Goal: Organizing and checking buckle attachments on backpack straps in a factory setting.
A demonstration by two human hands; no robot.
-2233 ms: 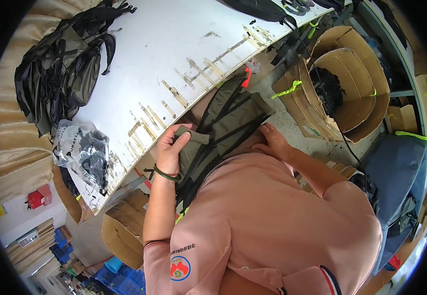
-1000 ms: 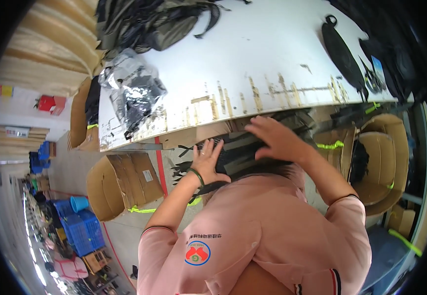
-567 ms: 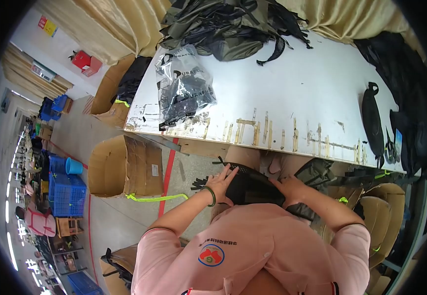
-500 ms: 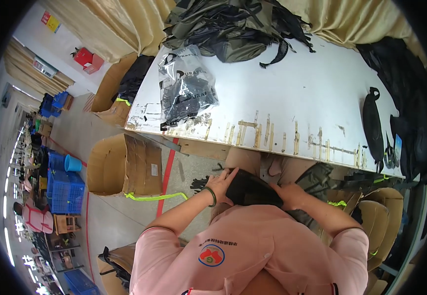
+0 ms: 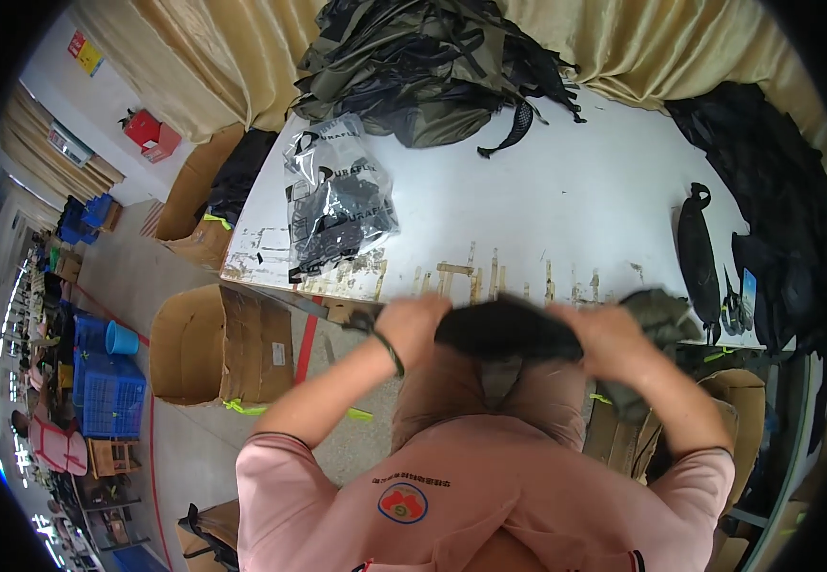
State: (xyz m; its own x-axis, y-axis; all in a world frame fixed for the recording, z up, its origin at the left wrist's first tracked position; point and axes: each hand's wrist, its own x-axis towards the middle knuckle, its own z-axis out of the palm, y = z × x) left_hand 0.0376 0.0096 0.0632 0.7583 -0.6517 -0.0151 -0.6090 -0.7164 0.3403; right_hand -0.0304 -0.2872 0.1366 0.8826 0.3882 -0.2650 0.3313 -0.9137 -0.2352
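A black fabric piece (image 5: 506, 330), blurred by motion, is held in front of me at the near edge of the white table (image 5: 595, 214). My left hand (image 5: 415, 329) grips its left end, with the fingers wrapped round it. At the other end, my right hand (image 5: 606, 334) is closed on it too. Olive-grey fabric with black parts (image 5: 659, 315) hangs beside and beyond my right hand; whether it is joined to the black piece, I cannot tell. More dark material shows by my left wrist.
Dark backpacks (image 5: 423, 71) lie heaped at the table's back, with a clear printed plastic bag (image 5: 342, 200) at left. To the right are a long black padded piece (image 5: 695, 253), scissors (image 5: 739, 307) and black fabric (image 5: 776, 181). Cardboard boxes (image 5: 266, 348) flank me.
Both hands have lifted the black fabric piece from my lap, up and away to the table's near edge. The olive-grey fabric on the right has risen with it. My view has shifted slightly.
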